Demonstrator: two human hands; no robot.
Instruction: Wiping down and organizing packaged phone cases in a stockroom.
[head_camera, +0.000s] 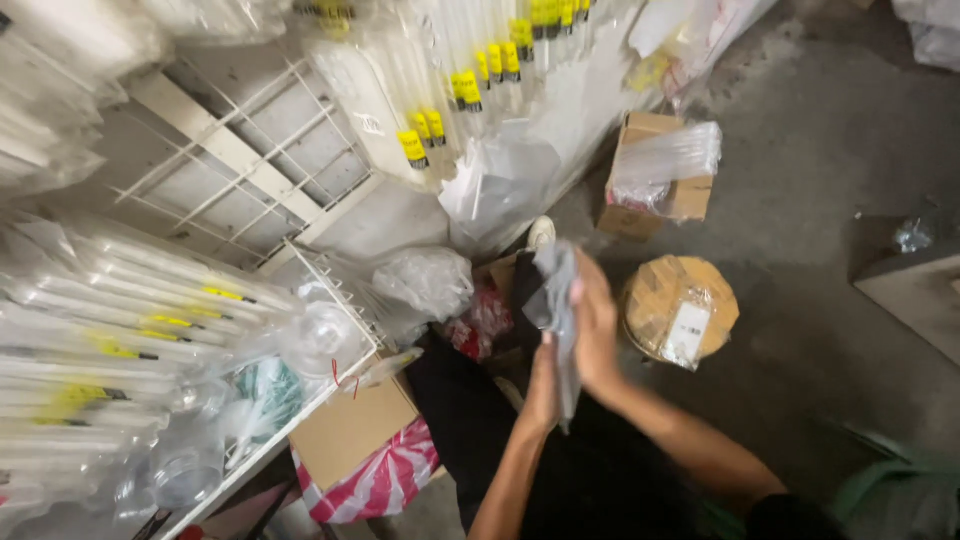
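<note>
I held a thin clear plastic bag (557, 300) upright between my two hands, over my dark lap. My right hand (597, 330) lay flat against its right side, fingers stretched out; my left hand (543, 385) pressed lower on its left, though blur hid whether those fingers curled. A taped brown roll (680, 305) sat just right; a cardboard box (650, 180) farther off.

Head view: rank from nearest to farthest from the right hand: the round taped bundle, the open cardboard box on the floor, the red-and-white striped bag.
From the right hand:
1. Round taped bundle, just right of it.
2. Open cardboard box, up beyond it.
3. Red-and-white striped bag, far lower left.
</note>
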